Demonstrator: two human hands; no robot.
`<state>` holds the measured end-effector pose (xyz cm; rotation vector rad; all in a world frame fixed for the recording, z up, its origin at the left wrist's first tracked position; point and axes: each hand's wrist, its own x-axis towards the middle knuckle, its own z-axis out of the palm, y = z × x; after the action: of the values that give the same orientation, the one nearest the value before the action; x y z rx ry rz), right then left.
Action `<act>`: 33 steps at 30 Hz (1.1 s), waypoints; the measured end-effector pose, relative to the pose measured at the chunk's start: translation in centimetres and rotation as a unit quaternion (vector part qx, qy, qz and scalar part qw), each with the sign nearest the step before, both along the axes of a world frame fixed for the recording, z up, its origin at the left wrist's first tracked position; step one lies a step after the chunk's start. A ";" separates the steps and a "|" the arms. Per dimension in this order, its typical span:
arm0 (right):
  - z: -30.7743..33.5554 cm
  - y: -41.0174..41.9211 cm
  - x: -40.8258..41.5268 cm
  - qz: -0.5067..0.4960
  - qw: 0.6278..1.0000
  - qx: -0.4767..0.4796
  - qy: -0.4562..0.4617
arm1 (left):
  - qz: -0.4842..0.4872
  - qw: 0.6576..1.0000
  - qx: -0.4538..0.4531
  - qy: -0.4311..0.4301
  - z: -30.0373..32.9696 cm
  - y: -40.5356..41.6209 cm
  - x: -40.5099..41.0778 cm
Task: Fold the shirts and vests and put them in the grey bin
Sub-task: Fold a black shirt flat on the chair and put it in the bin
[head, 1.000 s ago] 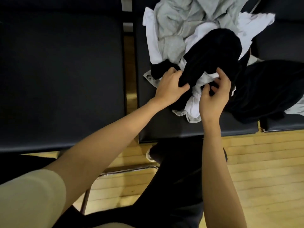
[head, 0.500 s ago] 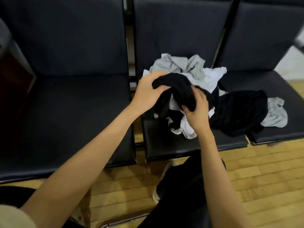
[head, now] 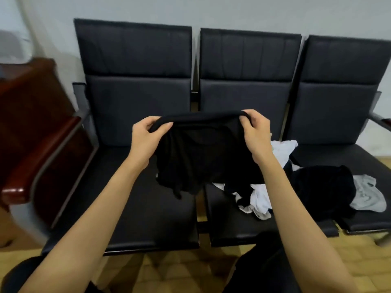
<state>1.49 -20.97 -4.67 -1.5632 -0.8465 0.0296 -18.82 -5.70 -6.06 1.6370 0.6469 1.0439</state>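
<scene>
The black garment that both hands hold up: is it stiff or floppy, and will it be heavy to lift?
Likely floppy: the black garment sags between the left hand and right hand, its hem hanging in loose folds. Probably light, since fingertip pinches at its top edge carry it. It probably will not hold a shape.

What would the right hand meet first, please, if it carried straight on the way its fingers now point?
The right hand grips the black garment, fingers curled up and leftward. Straight on, it would probably meet the middle backrest behind it, though depth is hard to judge from this one view.

3 black seats (head: pixel 148 212), clothes pile (head: pixel 317 187) on 2
</scene>
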 end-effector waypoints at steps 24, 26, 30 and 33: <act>-11.0 12.5 -5.5 0.027 0.881 -0.124 0.455 | -0.165 0.891 0.053 0.420 -7.8 11.8 -16.5; -9.9 12.3 -6.5 0.025 0.879 -0.130 0.457 | -0.135 0.902 0.055 0.405 -9.3 12.9 -17.3; -9.4 12.3 -7.1 0.030 0.872 -0.165 0.460 | -0.062 0.898 0.023 0.434 -12.1 14.6 -19.4; -10.3 12.8 -7.3 0.018 0.884 -0.178 0.431 | -0.018 0.915 0.003 0.403 -13.1 14.9 -20.3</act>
<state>-5.83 -8.20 -14.99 -1.6335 -0.1512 0.8895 -39.07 9.16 -19.17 2.0674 1.1344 0.2946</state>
